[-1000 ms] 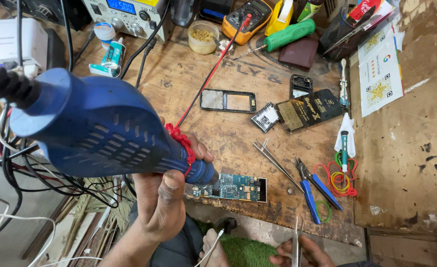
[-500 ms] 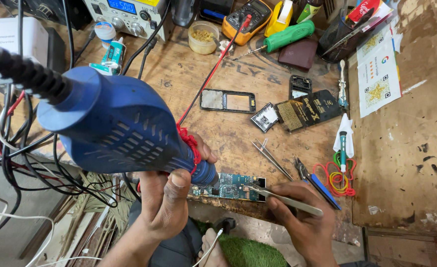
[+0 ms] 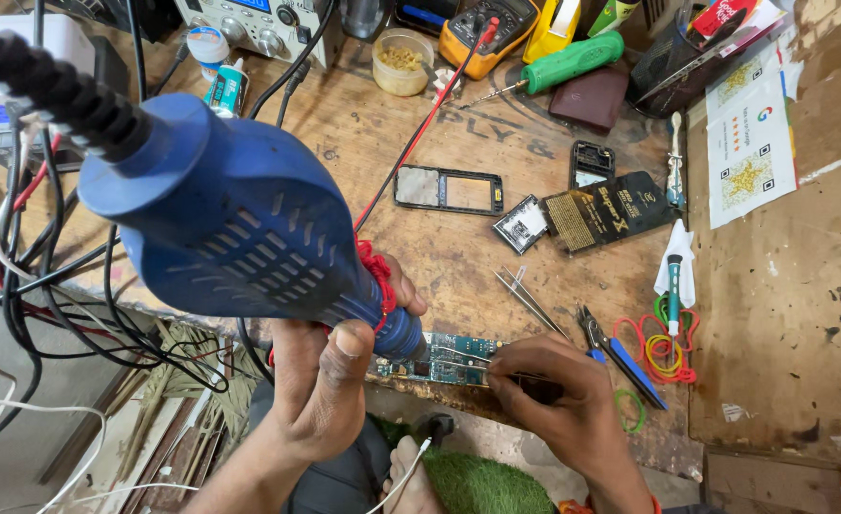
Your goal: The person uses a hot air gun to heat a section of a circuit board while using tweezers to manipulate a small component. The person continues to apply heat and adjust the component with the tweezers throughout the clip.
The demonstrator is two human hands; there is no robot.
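Gripping: left hand [image 3: 320, 400] wraps the neck of a blue hot-air gun [image 3: 230, 224], nozzle angled down onto the circuit board [image 3: 444, 357].
Pinching: right hand [image 3: 558, 400] closes on thin tweezers [image 3: 477, 362], tips laid across the board.
Board position: near edge of the wooden bench [image 3: 420, 200], between both hands.
Beside right hand: blue-handled cutters [image 3: 620, 357], coloured rubber bands [image 3: 663, 347], spare tweezers [image 3: 527, 297].
Mid-bench: black phone frame [image 3: 449, 190], small screwdriver [image 3: 673, 286].
Rear: green-handled screwdriver [image 3: 563, 62], yellow multimeter [image 3: 487, 24].
Left: tangled cables [image 3: 30, 286].
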